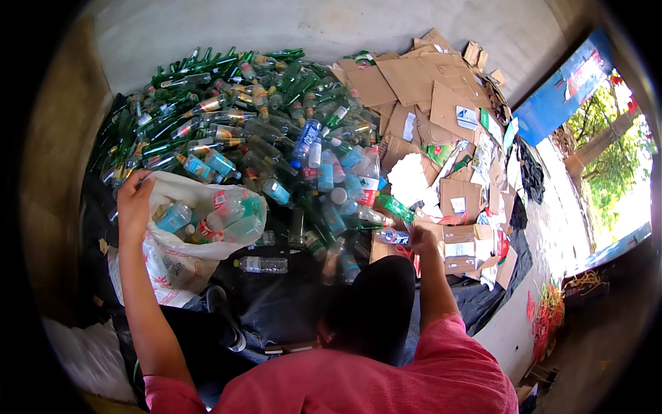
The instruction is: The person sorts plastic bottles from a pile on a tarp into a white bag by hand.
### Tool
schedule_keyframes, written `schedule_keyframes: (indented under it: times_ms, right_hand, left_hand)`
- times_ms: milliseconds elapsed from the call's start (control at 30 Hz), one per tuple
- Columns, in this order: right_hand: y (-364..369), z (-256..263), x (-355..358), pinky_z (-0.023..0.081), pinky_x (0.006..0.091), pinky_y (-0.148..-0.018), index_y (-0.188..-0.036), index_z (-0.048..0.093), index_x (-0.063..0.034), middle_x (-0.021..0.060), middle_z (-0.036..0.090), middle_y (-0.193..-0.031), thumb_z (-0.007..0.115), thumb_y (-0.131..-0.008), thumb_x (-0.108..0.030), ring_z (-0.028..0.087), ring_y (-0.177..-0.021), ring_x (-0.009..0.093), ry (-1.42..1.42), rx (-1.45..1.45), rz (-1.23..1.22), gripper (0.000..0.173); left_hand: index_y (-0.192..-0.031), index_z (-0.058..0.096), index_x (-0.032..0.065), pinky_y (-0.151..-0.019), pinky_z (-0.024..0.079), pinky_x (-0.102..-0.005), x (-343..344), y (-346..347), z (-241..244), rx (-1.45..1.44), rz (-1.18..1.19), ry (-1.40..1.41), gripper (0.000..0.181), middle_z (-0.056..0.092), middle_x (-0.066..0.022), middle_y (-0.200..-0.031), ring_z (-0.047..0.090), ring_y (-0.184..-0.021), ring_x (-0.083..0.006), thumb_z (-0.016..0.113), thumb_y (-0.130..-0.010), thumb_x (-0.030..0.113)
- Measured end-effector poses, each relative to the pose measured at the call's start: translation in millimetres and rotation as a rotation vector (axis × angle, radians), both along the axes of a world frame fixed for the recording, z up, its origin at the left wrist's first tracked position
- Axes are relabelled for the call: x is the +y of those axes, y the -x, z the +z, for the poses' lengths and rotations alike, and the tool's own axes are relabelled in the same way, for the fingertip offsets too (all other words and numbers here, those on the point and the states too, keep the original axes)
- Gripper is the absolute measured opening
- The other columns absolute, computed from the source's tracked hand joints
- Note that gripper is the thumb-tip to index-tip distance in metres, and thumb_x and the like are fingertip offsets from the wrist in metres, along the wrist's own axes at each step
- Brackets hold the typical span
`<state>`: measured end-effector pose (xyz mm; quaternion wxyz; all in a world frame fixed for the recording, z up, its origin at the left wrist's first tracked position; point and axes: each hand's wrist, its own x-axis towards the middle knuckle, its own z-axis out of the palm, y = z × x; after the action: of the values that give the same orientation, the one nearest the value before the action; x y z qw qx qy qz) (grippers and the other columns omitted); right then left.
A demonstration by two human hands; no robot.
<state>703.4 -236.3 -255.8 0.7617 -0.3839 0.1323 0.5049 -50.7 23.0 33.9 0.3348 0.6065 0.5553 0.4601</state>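
Note:
My left hand (135,190) grips the rim of a white woven plastic sack (170,266), holding its mouth wide. Several plastic bottles lie inside, among them one with a light blue label (175,217) and a greenish one (243,227). My right hand (424,239) is at the edge of the cardboard. Right beside its curled fingers lie a clear bottle with a dark blue label (394,236) and a green plastic bottle (397,208); whether the fingers hold either is unclear. A clear bottle with a yellow-green cap (262,264) lies on the black sheet (269,302) before me.
A heap of green glass bottles (170,108) and clear bottles reaches back to the pale wall (310,26). Flattened cardboard (408,77) is piled at right. Beyond stand a blue door panel (563,88) and tangled red and yellow cord (545,315). My knee (382,295) rises in front.

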Motion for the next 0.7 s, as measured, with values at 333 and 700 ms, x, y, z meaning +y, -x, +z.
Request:
schedule_keyframes:
  times_ms: [333, 700]
  right_hand:
    - [10, -105, -45, 0.046, 0.0322, -0.046, -0.087, 0.067, -0.0067, 0.004, 0.059, -0.066, 0.06, -0.093, -0.006, 0.058, -0.055, 0.017, 0.529, -0.448, 0.183, 0.01]
    - [0, -94, 129, 0.055, 0.0373, -0.068, -0.099, 0.072, -0.0002, 0.0093, 0.072, -0.08, 0.074, -0.082, -0.025, 0.069, -0.07, 0.024, 0.877, -1.569, 0.533, 0.03]
  left_hand:
    - [-0.118, 0.067, -0.0011, -0.081, 0.049, -0.0246, 26, 9, -25, -0.127, -0.042, 0.064, 0.022, 0.07, -0.0052, -0.102, 0.061, -0.09, -0.0088, 0.06, -0.101, 0.011]
    - [-0.12, 0.066, 0.0012, -0.083, 0.052, -0.0267, 16, 7, -7, -0.236, -0.001, 0.147, 0.022, 0.071, -0.0072, -0.104, 0.065, -0.091, -0.012, 0.06, -0.101, 0.012]
